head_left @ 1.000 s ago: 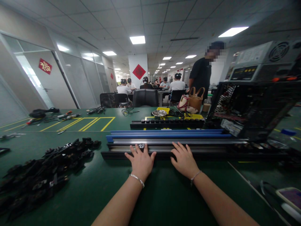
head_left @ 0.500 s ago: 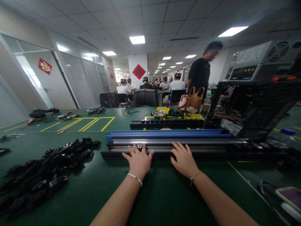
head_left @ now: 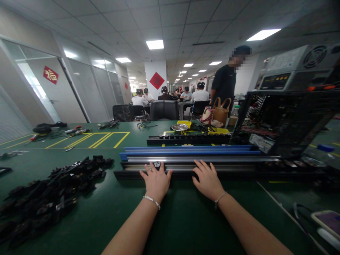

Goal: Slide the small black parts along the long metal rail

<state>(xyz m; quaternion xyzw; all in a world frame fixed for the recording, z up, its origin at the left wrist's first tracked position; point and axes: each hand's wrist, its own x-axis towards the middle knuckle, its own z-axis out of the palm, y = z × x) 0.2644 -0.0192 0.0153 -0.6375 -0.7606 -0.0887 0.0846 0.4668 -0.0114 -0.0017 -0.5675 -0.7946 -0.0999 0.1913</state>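
A long black rail (head_left: 180, 166) with a silvery channel lies across the table in front of me. My left hand (head_left: 156, 182) rests on its left part with fingers spread. At those fingertips sits a small black socket module (head_left: 157, 164) with a light face, in the channel; the fingers partly cover it. Further right, my right hand (head_left: 208, 181) lies over the same rail, fingers stretched out and apart, with nothing held. Several round-faced modules (head_left: 294, 164) sit toward the rail's right end. Just behind runs a blue rail (head_left: 186, 151).
A heap of black modules (head_left: 53, 191) spreads over the green table at left. Behind the rails are another module-filled strip (head_left: 186, 139) and a metal dish (head_left: 180, 127). An open computer case (head_left: 281, 120) stands at right, a phone (head_left: 328, 221) near the front. A person (head_left: 224, 83) stands beyond.
My left hand's spread fingers have drawn very slightly together at the module. My right hand stays in place. The standing person has shifted a little to the left.
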